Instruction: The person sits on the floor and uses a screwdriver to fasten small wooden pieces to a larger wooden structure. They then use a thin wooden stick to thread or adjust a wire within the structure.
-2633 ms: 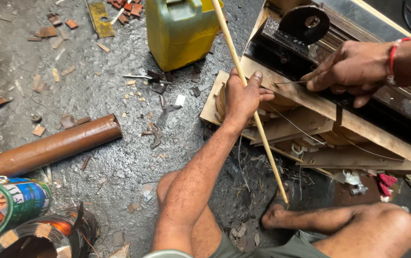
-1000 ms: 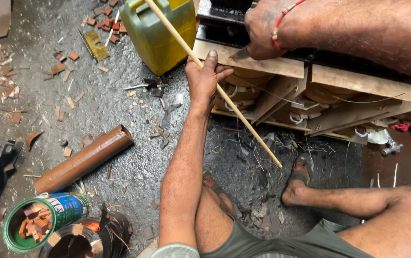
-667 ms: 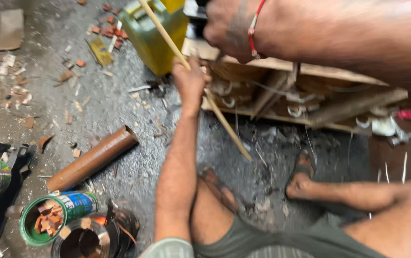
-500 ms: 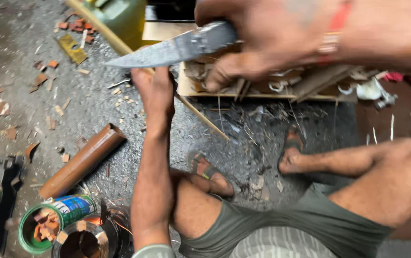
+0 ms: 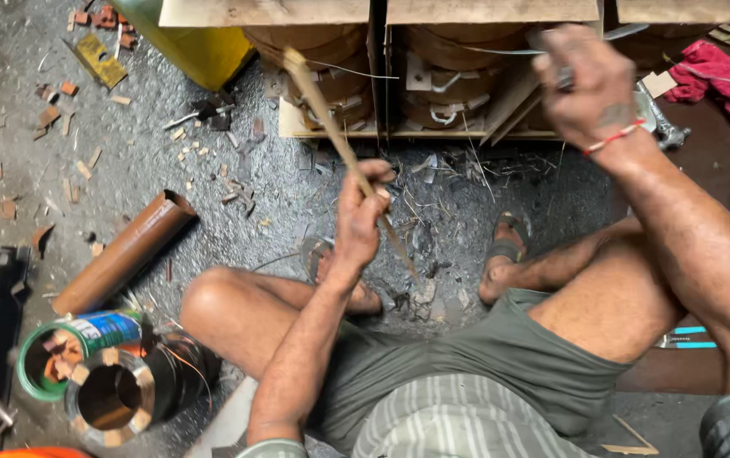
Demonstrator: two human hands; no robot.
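Fingers of the left hand (image 5: 358,222) clench a thin wooden stick (image 5: 344,153) while the right hand (image 5: 590,89) grips a blurred knife (image 5: 577,38), so a slip could cut skin.

Left hand (image 5: 360,219) fisted, forearm outstretched; right hand (image 5: 587,89) raised, fingers curled shut

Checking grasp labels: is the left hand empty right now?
No, the left hand is closed around a thin wooden stick that slants up toward the wooden frame.

A brown pipe (image 5: 123,252) lies beside a green can (image 5: 68,348).
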